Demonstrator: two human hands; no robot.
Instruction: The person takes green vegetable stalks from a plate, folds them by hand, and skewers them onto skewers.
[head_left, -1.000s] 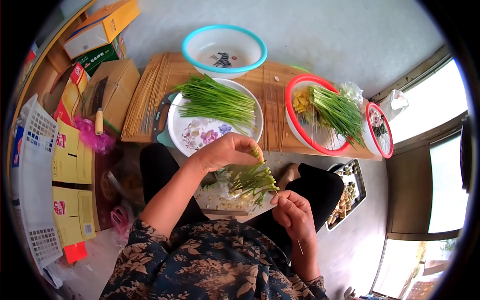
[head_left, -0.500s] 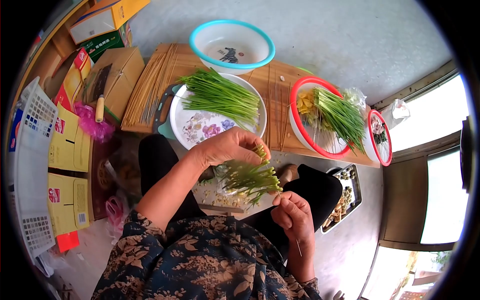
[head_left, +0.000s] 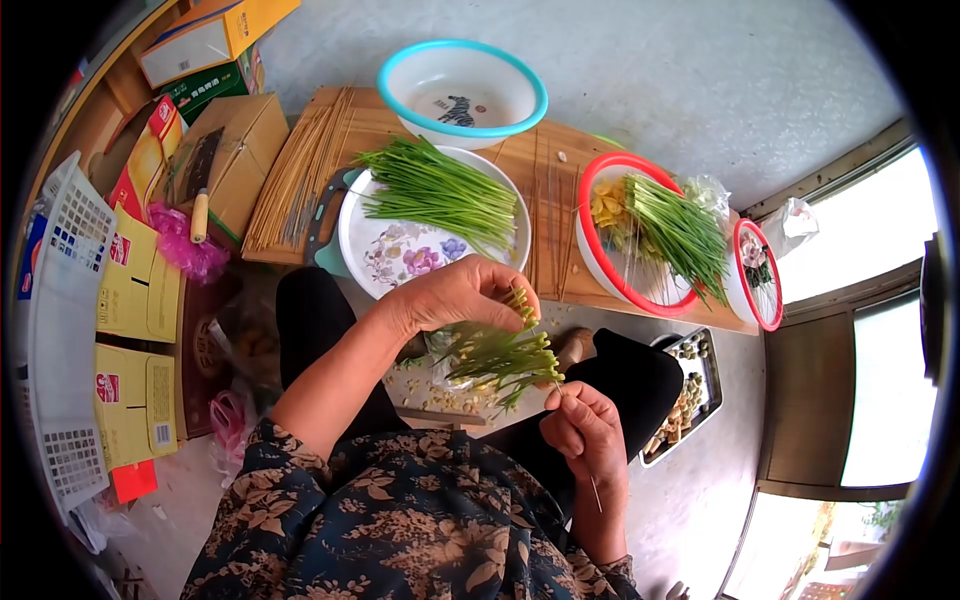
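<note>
Chives [head_left: 500, 358] should go on best if each stem is pierced near its pale end, squarely through the middle, so that it does not split. The left hand [head_left: 465, 297] is closed in a pinch on the upper stems, and the right hand [head_left: 585, 418] grips the skewer [head_left: 597, 495], a thin length of it sticking out below. Light pressure on the left would spare the stems, while a steady hold on the right would guard against bending or pricking. The stems are in the air between the two hands, on the near side of the bench [head_left: 575, 140] with its flowered tray [head_left: 358, 250]. They look fresh and green, their blunt ends pale and set in a rough row toward the right, the rest blurred and spreading left; how far the skewer runs inside that row, I cannot tell
</note>
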